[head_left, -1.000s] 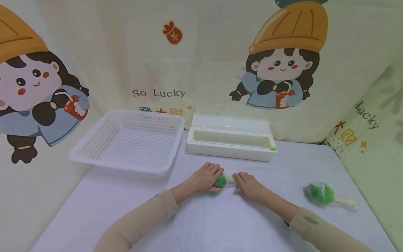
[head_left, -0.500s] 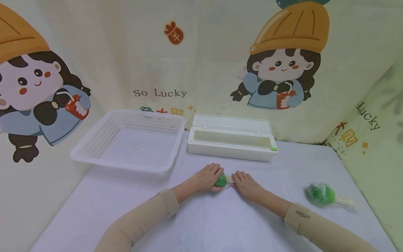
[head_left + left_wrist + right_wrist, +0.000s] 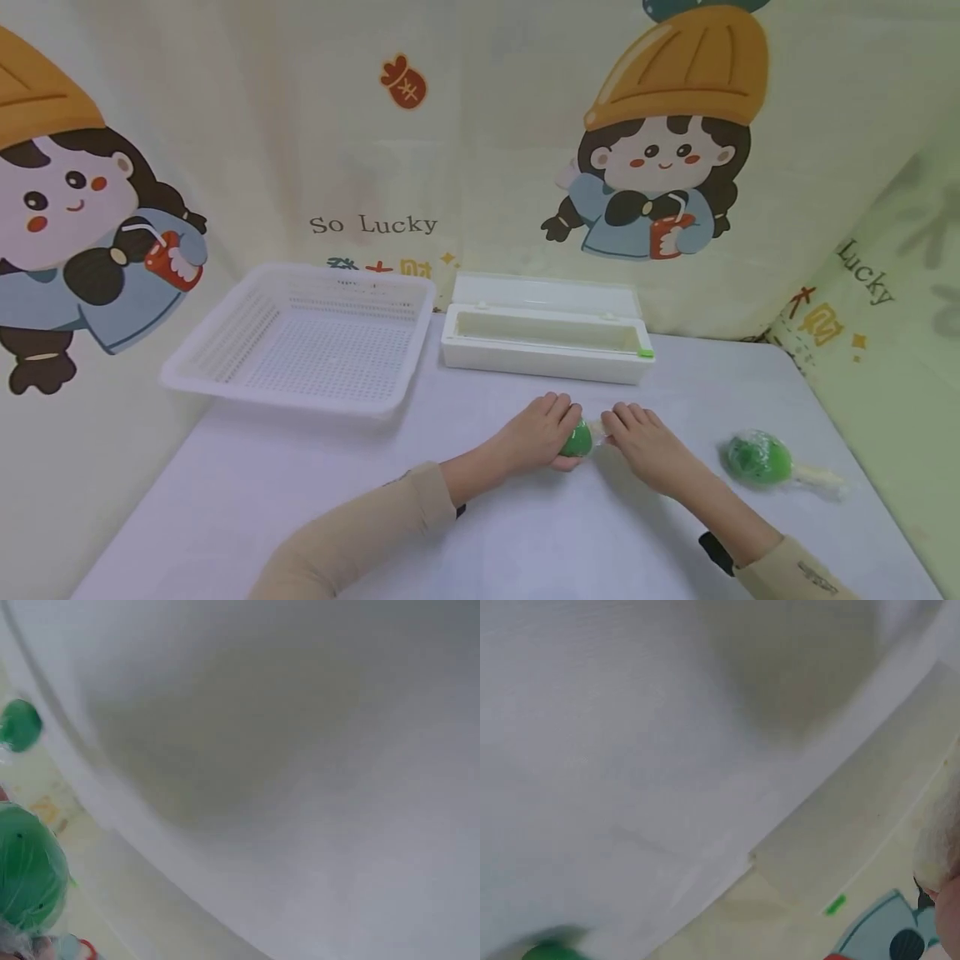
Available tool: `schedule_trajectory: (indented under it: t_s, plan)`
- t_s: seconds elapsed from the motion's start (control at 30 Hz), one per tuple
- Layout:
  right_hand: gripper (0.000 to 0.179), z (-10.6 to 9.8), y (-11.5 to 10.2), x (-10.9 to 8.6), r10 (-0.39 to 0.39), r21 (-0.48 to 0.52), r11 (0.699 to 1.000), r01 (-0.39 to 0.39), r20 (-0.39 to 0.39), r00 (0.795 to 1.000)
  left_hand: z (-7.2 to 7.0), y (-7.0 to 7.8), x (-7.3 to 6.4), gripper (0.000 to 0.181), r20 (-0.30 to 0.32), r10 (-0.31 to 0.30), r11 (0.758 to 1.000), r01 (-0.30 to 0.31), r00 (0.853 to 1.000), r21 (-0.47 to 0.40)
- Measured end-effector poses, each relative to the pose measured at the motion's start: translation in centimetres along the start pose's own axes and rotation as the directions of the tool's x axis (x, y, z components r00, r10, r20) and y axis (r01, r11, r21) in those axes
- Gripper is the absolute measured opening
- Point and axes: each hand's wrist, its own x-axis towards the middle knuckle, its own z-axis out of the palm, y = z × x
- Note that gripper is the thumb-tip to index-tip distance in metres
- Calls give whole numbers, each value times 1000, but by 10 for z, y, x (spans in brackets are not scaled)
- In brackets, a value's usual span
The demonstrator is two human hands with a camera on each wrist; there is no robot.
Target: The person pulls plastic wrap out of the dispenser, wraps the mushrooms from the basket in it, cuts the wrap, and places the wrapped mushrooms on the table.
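A green maraca (image 3: 577, 439) wrapped in clear film is held crosswise in front of me, its head to the left and its pale handle to the right. My left hand (image 3: 537, 435) grips the green head, covering part of it. With my right hand (image 3: 647, 443) I pinch the film-covered handle end, which the fingers largely hide. In the left wrist view the held maraca's head (image 3: 30, 870) shows at the left edge. A second wrapped maraca (image 3: 761, 458) lies on the table at the right, apart from both hands.
Behind the hands stands a long white box (image 3: 543, 360) with its lid raised and a green slider at its right end. A white perforated basket (image 3: 281, 398) sits at back left. A printed cloth (image 3: 495, 167) hangs behind the white-covered table (image 3: 525, 542).
Both hands have moved to the right together, carrying the maraca along. The left still grips its head and the right its handle end. The second maraca lies where it was.
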Motion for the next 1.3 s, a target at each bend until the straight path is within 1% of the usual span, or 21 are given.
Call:
schedule_trajectory:
  t_s: [0.07, 0.13, 0.2, 0.3, 0.43, 0.5, 0.57, 0.6, 0.7, 0.77, 0.83, 0.87, 0.9, 0.93, 1.0, 1.03, 1.07, 1.1, 1.17, 1.27, 1.3]
  plan:
    - [24, -10, 6, -16, 31, 3, 1000, -31, -39, 999, -7, 11, 14, 59, -6, -9, 1000, 9, 1000, -11]
    - [39, -17, 12, -34, 72, 7, 997, -72, -90, 993, -14, 23, 28, 58, -23, -17, 1000, 16, 1000, -27]
    - [53, -23, 18, -54, 120, 17, 993, -118, -142, 983, -19, 36, 42, 58, -47, -23, 999, 21, 999, -49]
    - [58, -29, 27, -83, 191, 42, 982, -186, -216, 957, -25, 56, 62, 56, -104, -32, 996, 23, 994, -91]
    - [59, -32, 42, -119, 253, 55, 967, -248, -310, 916, -29, 83, 88, 58, -190, -50, 986, 18, 980, -166]
    - [57, -32, 49, -136, 297, 60, 954, -293, -305, 905, -30, 98, 100, 62, -216, -59, 981, 17, 975, -191]
    - [59, -30, 55, -152, 323, 54, 945, -323, -317, 892, -29, 111, 110, 65, -236, -64, 980, 17, 970, -199]
    - [60, -29, 58, -159, 353, 57, 934, -353, -299, 887, -28, 118, 114, 66, -240, -66, 978, 15, 968, -207]
    - [47, -28, 65, -180, 434, 59, 899, -433, -237, 869, -26, 134, 127, 70, -258, -55, 982, 6, 965, -187]
    - [46, -25, 72, -190, 463, 59, 885, -462, -217, 859, -24, 141, 135, 72, -244, -16, 982, -30, 970, -184]
    - [32, -22, 77, -200, 503, 62, 864, -500, -167, 848, -22, 148, 140, 73, -217, 41, 981, -80, 975, -176]
    - [34, -20, 80, -205, 513, 65, 858, -509, -154, 845, -21, 150, 142, 72, -195, 71, 977, -107, 978, -182]
    - [31, -17, 82, -209, 524, 66, 852, -520, -130, 842, -20, 154, 144, 71, -175, 100, 974, -132, 980, -185]
    - [33, -14, 85, -214, 523, 71, 852, -519, -125, 843, -19, 157, 145, 69, -154, 124, 970, -152, 980, -191]
    - [28, -8, 90, -221, 541, 87, 840, -535, -78, 837, -16, 162, 146, 63, -124, 152, 964, -175, 981, -201]
    - [31, -5, 92, -224, 538, 95, 842, -531, -67, 841, -15, 165, 146, 61, -113, 158, 962, -178, 981, -206]
    - [35, -1, 95, -227, 531, 98, 846, -525, -59, 845, -15, 167, 147, 58, -82, 162, 960, -176, 983, -217]
    - [35, 2, 97, -229, 527, 101, 848, -521, -49, 848, -14, 169, 146, 56, -67, 161, 959, -172, 985, -225]
    - [40, 8, 101, -233, 524, 104, 849, -519, -36, 851, -11, 172, 147, 53, -34, 154, 957, -157, 988, -243]
    - [49, 15, 107, -235, 507, 98, 860, -501, -41, 861, -8, 175, 149, 48, 9, 151, 950, -143, 988, -276]
    - [50, 16, 109, -235, 493, 97, 868, -487, -55, 868, -6, 175, 150, 45, 6, 152, 948, -144, 988, -284]
